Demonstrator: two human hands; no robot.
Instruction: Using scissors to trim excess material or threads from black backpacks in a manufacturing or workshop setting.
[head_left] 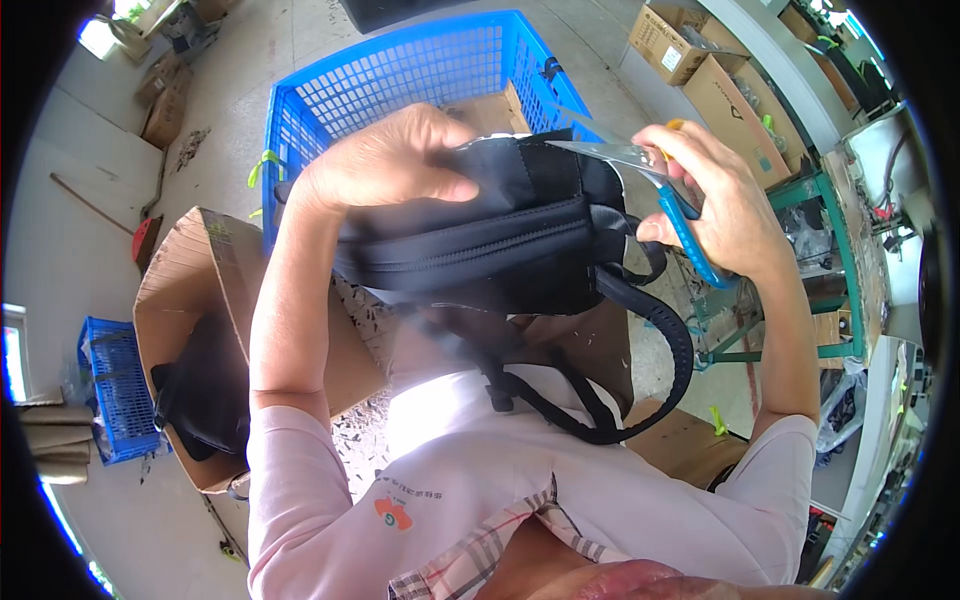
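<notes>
A black backpack (480, 245) with a long zipper lies across the middle of the view above my lap, its padded strap looping down toward my shirt. My left hand (405, 160) is closed on its far upper edge, thumb on the near side of the fabric. In my right hand (710, 200) I hold scissors (680, 225) with a blue and orange handle. The scissors' blades point left, parted, beside the bag's upper right corner; whether they touch the fabric I cannot tell.
Beyond the bag stands a large blue plastic crate (400, 55) with cardboard inside. At my left is an open cardboard box (185, 275) holding black bags. A smaller blue crate (125, 390) sits farther left. A green metal frame (845, 260) and cardboard boxes (735, 110) line the right.
</notes>
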